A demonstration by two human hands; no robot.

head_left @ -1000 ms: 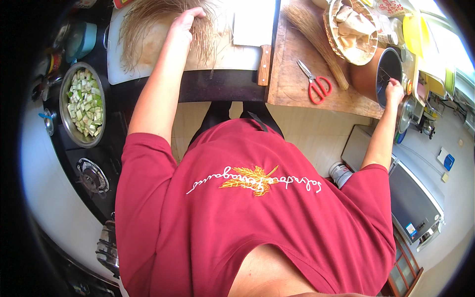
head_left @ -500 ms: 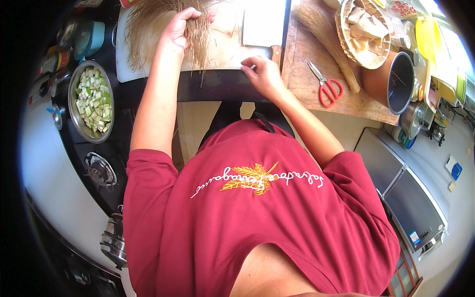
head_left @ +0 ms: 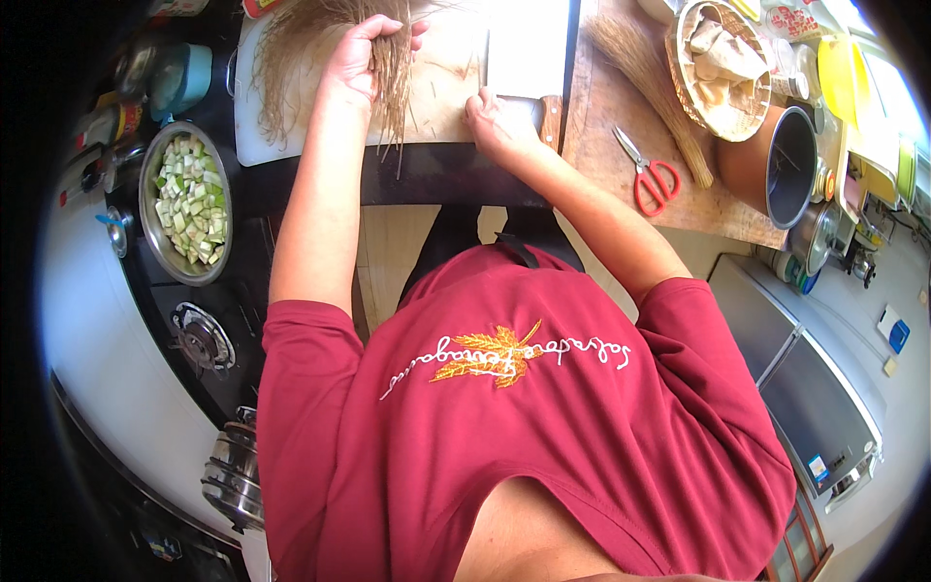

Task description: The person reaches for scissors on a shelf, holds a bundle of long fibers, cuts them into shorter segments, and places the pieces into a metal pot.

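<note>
Both hands busy — left hand (closed) grips fibres

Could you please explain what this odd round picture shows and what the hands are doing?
It comes from a wide camera worn on a person's head, looking down; the lens bends the edges. The red shirt is the wearer's own. The left hand grips a bundle of dry fibres over a cutting board. The right hand rests at the handle of a cleaver. To the right lie red scissors, a brush, a basket and a pot. To the left, a bowl holds chopped green vegetables.
</note>
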